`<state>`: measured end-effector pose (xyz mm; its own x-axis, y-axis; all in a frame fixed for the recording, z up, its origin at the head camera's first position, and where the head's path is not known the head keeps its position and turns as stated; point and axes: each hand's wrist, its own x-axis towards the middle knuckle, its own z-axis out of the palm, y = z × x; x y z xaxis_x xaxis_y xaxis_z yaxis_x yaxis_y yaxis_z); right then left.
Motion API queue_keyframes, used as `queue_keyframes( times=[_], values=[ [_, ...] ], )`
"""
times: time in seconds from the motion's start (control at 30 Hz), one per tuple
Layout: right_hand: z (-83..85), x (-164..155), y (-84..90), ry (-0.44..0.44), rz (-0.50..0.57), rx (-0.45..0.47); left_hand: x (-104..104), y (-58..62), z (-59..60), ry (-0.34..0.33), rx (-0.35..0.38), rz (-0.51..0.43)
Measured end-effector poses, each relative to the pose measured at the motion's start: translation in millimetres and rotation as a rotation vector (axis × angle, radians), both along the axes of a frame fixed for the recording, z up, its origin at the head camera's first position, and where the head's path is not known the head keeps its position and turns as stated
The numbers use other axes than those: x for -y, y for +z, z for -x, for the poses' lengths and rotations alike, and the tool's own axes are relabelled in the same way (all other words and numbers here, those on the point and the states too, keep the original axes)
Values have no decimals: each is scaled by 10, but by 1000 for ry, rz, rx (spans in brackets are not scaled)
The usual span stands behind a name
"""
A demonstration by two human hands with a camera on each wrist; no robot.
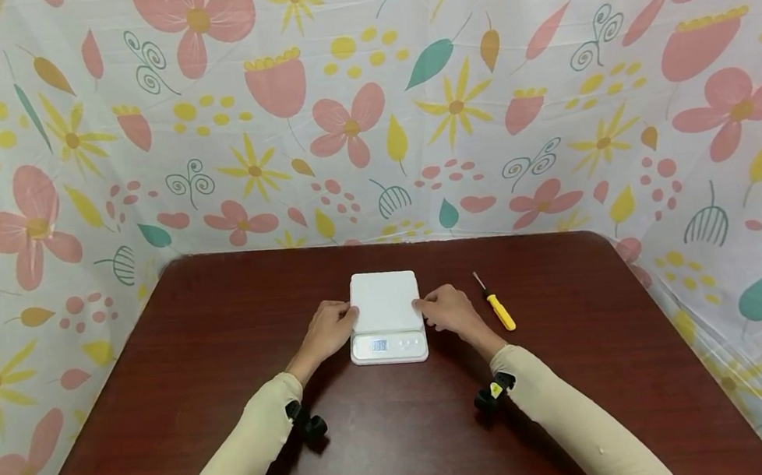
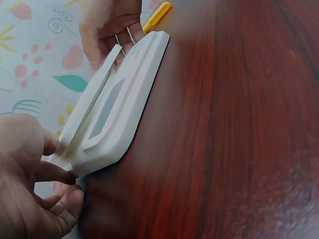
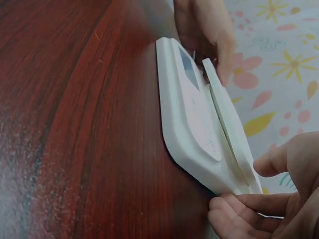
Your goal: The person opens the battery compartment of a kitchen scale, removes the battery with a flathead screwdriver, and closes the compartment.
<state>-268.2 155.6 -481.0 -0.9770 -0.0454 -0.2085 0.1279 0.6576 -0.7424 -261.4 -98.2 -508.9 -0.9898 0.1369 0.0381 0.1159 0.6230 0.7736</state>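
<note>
A white digital kitchen scale (image 1: 386,307) lies on the table, its small lit display and buttons on the side toward me. My left hand (image 1: 332,328) holds its left edge, thumb on the rim of the weighing plate and fingers lower down by the base. At the opposite edge my right hand (image 1: 449,311) grips in the same way. Both wrist views show the white plate (image 2: 89,99) standing above the base (image 3: 179,134) with a narrow gap between them. The undersides of the scale and some fingertips are hidden.
A screwdriver with a yellow handle (image 1: 500,313) lies right of the scale, its shaft pointing away from me. The dark red wooden table (image 1: 235,317) ends at a flower-printed curtain (image 1: 346,116) behind and at both sides.
</note>
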Motion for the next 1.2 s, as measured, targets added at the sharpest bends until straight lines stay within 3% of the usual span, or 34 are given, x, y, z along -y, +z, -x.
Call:
queue_keyframes(
  times=[0.4,0.7,0.97,1.2],
  values=[
    [-33,-17,-7,-25,41,-33,31,-53,-17,31,-4,-110],
    [-59,-8,-10,-46,56,-66,67,-42,1,29,19,-114],
    [-76,-30,-27,-51,200,-33,87,-5,3,14,17,-141],
    [-33,-65,-70,-102,356,69,95,7,-7,23,17,-147]
  ],
)
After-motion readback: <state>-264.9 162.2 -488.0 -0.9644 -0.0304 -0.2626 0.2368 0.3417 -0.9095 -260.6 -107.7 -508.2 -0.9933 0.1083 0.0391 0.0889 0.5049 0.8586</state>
